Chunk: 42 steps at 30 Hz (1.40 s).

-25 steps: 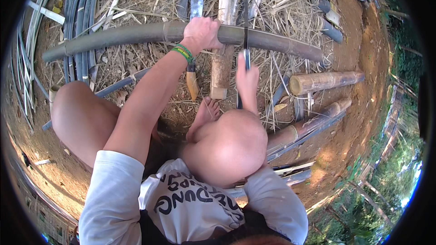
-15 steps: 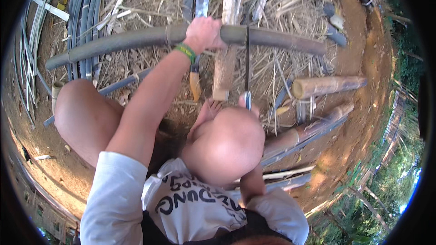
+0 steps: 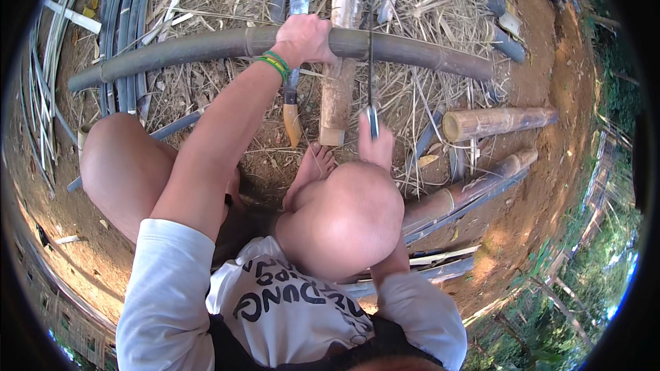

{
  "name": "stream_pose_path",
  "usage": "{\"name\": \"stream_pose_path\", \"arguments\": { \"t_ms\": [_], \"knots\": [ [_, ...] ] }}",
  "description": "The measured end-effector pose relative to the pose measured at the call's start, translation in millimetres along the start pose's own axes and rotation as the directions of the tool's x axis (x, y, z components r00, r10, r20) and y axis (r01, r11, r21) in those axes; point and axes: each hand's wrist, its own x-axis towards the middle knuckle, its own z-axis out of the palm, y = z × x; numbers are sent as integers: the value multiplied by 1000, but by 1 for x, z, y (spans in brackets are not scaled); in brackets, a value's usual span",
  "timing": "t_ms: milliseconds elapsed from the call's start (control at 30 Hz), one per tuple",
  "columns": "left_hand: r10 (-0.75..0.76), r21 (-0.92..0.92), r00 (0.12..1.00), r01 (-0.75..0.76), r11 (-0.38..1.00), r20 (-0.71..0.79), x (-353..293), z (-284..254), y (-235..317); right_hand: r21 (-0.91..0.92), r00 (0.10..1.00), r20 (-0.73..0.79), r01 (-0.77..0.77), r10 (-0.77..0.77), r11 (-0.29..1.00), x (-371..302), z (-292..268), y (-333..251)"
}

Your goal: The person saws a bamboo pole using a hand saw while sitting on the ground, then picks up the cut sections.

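A long dark bamboo pole (image 3: 185, 53) lies crosswise in front of me, over a pale wooden block (image 3: 338, 99). My left hand (image 3: 304, 36), with a green and yellow band at its wrist, is wrapped over the pole just left of the block. My right hand (image 3: 377, 143) is closed around the handle of a saw (image 3: 371, 79), near my right knee. The thin dark blade points away from me and crosses the pole just right of the block. A large knife (image 3: 292, 120) with a wooden handle lies left of the block, its blade passing beneath the pole.
Dark bamboo strips (image 3: 127, 34) lie in a bundle at the left. Short bamboo lengths (image 3: 502, 124) rest on the ground at the right. Dry straw and shavings (image 3: 426, 20) cover the ground ahead. My bare foot (image 3: 313, 168) is close to the block's near end.
My right hand has pushed the saw forward, away from my knee, so the handle is nearer the pole. My left hand keeps its hold on the pole.
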Motion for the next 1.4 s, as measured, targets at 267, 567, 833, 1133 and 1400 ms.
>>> {"name": "stream_pose_path", "arguments": {
  "t_ms": [267,567,833,1133,1400],
  "knots": [
    [-37,-8,996,38,999,87,7,-5,-9,235,999,-29,28,-22,972,-39,7,23],
    [6,-17,998,-5,1000,63,15,-10,2,35,995,-94,43,-40,998,91,6,-76],
    [-35,24,997,33,999,70,2,-8,-4,84,1000,23,1,-3,996,2,-4,-46],
    [-33,10,998,33,999,62,7,-5,0,149,995,-61,83,-74,985,-44,-13,9],
    [-77,-24,993,79,997,94,2,-4,-3,90,999,-49,19,-15,996,52,11,-63]
  ]
}}
